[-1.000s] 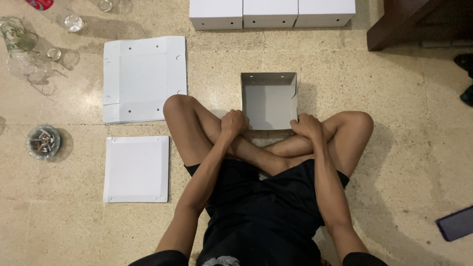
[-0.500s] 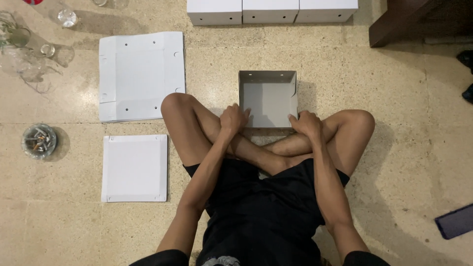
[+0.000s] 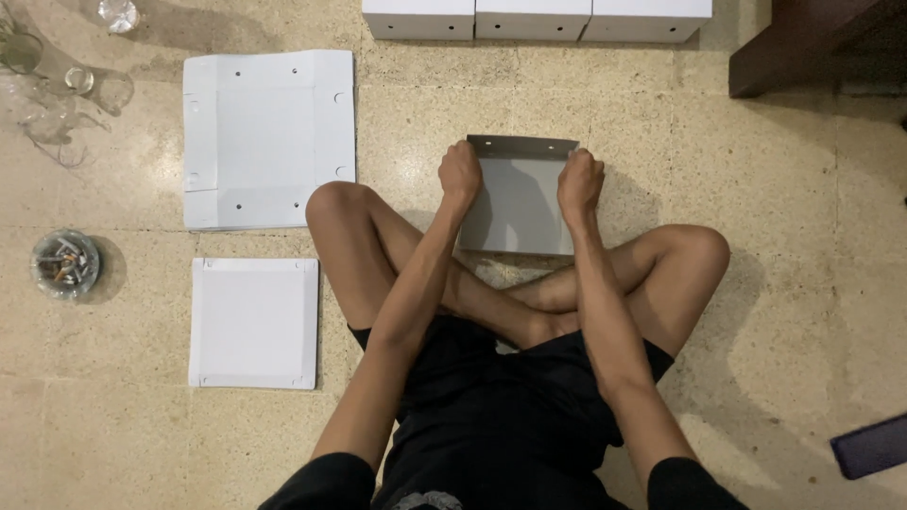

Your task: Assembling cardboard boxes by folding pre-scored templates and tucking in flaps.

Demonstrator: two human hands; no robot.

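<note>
I sit cross-legged on the floor with a half-folded white cardboard box (image 3: 518, 203) in front of my shins. Its far wall stands up grey at the top edge. My left hand (image 3: 460, 173) grips the box's far left corner and my right hand (image 3: 580, 181) grips its far right corner, both with fingers curled over the edges. The near part of the box lies flat against my legs.
A large flat white cardboard sheet (image 3: 268, 138) with punched holes lies at the left, a smaller square sheet (image 3: 253, 322) below it. Three finished white boxes (image 3: 536, 17) line the top. A round dish of small metal parts (image 3: 64, 263), clear plastic bags (image 3: 47, 94), dark furniture (image 3: 812, 42), a dark phone (image 3: 871, 445).
Both hands have moved away from me, from the box's near corners to its far corners. The box's side walls look flatter than before.
</note>
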